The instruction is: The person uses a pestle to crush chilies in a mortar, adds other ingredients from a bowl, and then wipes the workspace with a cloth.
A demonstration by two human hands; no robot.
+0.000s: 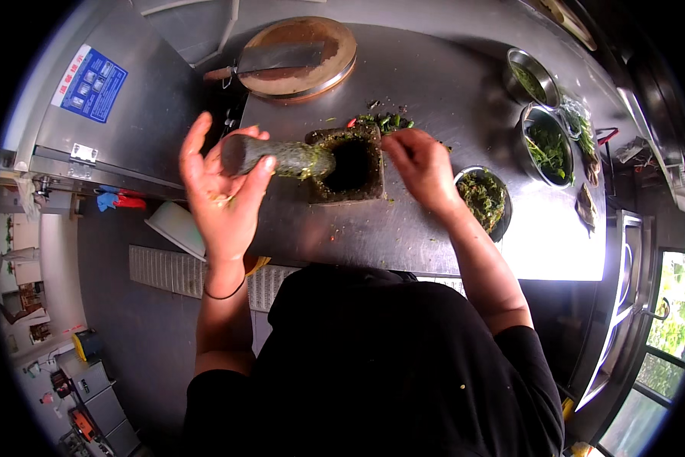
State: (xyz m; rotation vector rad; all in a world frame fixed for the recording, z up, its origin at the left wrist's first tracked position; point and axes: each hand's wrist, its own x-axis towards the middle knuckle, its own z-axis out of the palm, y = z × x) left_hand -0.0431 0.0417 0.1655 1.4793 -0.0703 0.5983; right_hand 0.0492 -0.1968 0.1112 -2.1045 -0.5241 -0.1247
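Note:
My left hand (222, 183) is around the thick end of a stone pestle (279, 157), its thumb pressed along the side and some fingers spread. Bits of green stick to the pestle, whose far end rests at the rim of a square stone mortar (348, 197). The inside of the mortar is too dark to tell what it holds. My right hand (417, 163) is curled just right of the mortar; whether something small is between its fingers cannot be seen. Chopped green pieces and a red bit (351, 123) lie behind the mortar. A metal bowl of mashed greens (482, 200) stands beside my right forearm.
A cleaver (285, 56) lies on a round wooden chopping block (334, 43) at the back left of the steel table (434, 103). Two metal bowls with greens (530, 83) (548, 145) and bagged herbs (579, 123) are at the right. A steel cabinet stands left.

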